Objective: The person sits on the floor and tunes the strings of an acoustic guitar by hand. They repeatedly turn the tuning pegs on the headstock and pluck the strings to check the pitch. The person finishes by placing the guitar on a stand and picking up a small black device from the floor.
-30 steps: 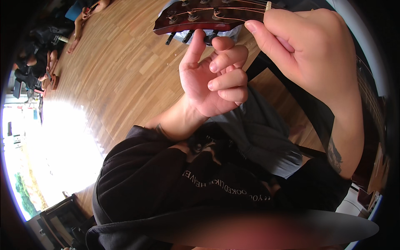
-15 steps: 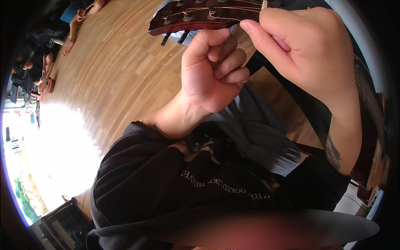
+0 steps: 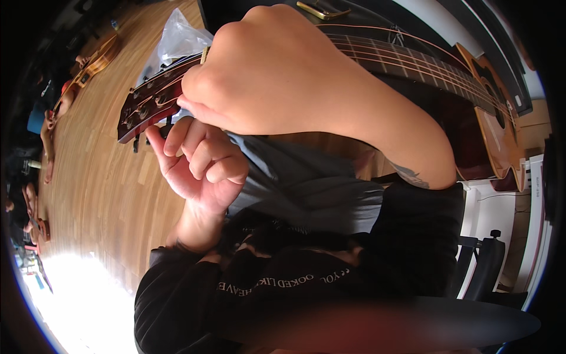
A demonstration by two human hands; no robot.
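The dark reddish-brown wooden guitar headstock (image 3: pixel 150 106) is located in the upper left of the view, above the wooden plank floor (image 3: pixel 106 194). Its inner end is hidden behind the right hand (image 3: pixel 271 76), so the junction with the neck cannot be seen. Several small metal tuning posts are visible on its face; the pegs below its lower edge are dark and hard to make out.

The right hand is curled closed over the headstock end of the neck, with the fingertips pinched together at the lower edge of the headstock. What is held between the fingertips cannot be determined. The left hand (image 3: pixel 197 168) is positioned just below the headstock, palm toward the camera, with the fingers half curled and the thumb extended upward near the pegs. No object is seen in its grasp, and contact with the pegs cannot be confirmed.

The fretted neck with strings (image 3: pixel 401 59) runs rightward to the amber-coloured acoustic guitar body (image 3: pixel 492 112), which is cut off by the dark rim of the view. A clear crumpled plastic bag (image 3: pixel 174 38) lies behind the headstock. A grey cloth (image 3: pixel 306 189) is draped beneath both hands. Open floor is available to the left of the headstock; other guitars (image 3: pixel 82 74) lie near the far left edge.
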